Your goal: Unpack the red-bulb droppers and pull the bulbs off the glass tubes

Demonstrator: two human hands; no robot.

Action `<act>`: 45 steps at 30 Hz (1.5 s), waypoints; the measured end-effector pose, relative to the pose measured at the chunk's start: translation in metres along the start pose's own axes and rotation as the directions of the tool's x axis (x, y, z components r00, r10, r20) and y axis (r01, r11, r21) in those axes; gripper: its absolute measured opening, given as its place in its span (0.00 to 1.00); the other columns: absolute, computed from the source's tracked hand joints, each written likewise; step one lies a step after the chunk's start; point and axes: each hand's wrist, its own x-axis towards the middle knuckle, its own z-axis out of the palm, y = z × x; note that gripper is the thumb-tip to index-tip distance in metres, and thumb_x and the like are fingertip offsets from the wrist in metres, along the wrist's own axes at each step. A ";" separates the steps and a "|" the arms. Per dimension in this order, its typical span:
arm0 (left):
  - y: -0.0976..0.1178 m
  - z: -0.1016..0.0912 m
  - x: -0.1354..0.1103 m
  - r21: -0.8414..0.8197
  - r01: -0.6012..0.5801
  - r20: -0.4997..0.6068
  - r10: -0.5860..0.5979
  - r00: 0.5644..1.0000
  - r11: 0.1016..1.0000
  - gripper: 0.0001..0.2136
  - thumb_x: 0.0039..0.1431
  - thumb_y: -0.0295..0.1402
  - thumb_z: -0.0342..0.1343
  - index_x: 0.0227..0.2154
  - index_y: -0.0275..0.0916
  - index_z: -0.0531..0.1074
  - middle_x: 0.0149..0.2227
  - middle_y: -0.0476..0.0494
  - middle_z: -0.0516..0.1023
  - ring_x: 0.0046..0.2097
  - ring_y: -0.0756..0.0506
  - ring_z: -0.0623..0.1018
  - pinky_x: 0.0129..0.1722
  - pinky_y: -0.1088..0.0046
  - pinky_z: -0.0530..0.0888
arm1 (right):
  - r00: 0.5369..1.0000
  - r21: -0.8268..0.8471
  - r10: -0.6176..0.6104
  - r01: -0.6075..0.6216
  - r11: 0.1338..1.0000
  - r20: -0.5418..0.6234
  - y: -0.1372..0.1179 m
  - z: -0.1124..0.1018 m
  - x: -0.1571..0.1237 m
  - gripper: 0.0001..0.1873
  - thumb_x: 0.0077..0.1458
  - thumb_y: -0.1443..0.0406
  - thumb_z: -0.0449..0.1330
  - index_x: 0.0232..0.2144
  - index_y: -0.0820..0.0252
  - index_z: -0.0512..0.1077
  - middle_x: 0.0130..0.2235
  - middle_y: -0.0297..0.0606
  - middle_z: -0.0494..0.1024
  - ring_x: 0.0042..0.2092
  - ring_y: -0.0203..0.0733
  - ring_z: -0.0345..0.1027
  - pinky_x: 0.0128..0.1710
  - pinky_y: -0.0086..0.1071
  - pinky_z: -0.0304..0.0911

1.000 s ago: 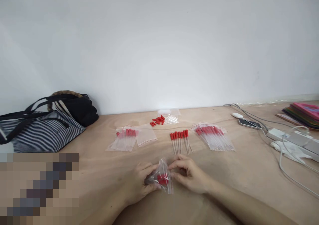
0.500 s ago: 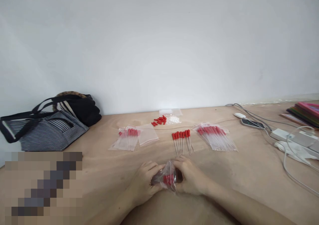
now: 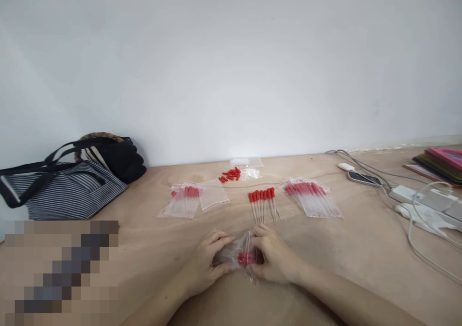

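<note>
A clear zip bag (image 3: 234, 248) is held low between both hands, with red dropper bulbs (image 3: 245, 258) showing through its plastic. My left hand (image 3: 202, 266) grips the bag's left part, thumb below and fingers above. On the opposite side, by the bag's mouth, my right hand (image 3: 276, 256) pinches the plastic with bent fingers. Its fingertips are partly hidden. Just beyond my right hand, several red-topped droppers (image 3: 262, 196) lie in a row, tips pointing at me.
Bagged droppers (image 3: 321, 205) lie to the right, with another filled bag (image 3: 180, 209) at left beside a flat zip bag (image 3: 214, 196). Farther back are loose red bulbs (image 3: 230, 175) and clear tubes (image 3: 250, 173). A striped bag (image 3: 72, 191) and cables (image 3: 415, 234) flank the table.
My left hand has shifted slightly left along the zip bag, exposing more of its plastic. The right hand stays at the mouth end. The loose droppers have not moved.
</note>
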 end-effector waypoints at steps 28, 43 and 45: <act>-0.006 -0.003 0.000 -0.011 0.185 0.000 -0.185 0.983 0.983 0.27 0.43 0.39 0.60 0.49 0.46 0.65 0.54 0.43 0.62 0.55 0.39 0.62 0.54 0.57 0.59 | 0.940 0.565 0.257 -0.341 0.752 0.225 0.034 -0.025 -0.012 0.07 0.35 0.70 0.58 0.23 0.61 0.71 0.21 0.28 0.70 0.22 0.30 0.61 0.22 0.24 0.55; -0.002 -0.035 0.012 -0.007 0.064 -0.089 -0.064 0.994 0.998 0.18 0.49 0.39 0.55 0.44 0.41 0.69 0.50 0.41 0.65 0.51 0.41 0.66 0.51 0.62 0.62 | 0.900 0.828 0.434 -0.208 0.521 -0.047 0.083 -0.081 0.002 0.10 0.37 0.65 0.60 0.28 0.62 0.69 0.23 0.31 0.70 0.22 0.28 0.57 0.23 0.25 0.53; 0.006 -0.032 0.032 -0.037 0.067 -0.099 -0.070 0.993 0.997 0.14 0.51 0.38 0.52 0.40 0.39 0.71 0.42 0.43 0.71 0.43 0.44 0.71 0.44 0.66 0.66 | 0.907 0.819 0.419 -0.211 0.533 -0.038 0.086 -0.090 0.012 0.09 0.37 0.66 0.60 0.27 0.62 0.70 0.22 0.31 0.70 0.21 0.28 0.56 0.22 0.25 0.51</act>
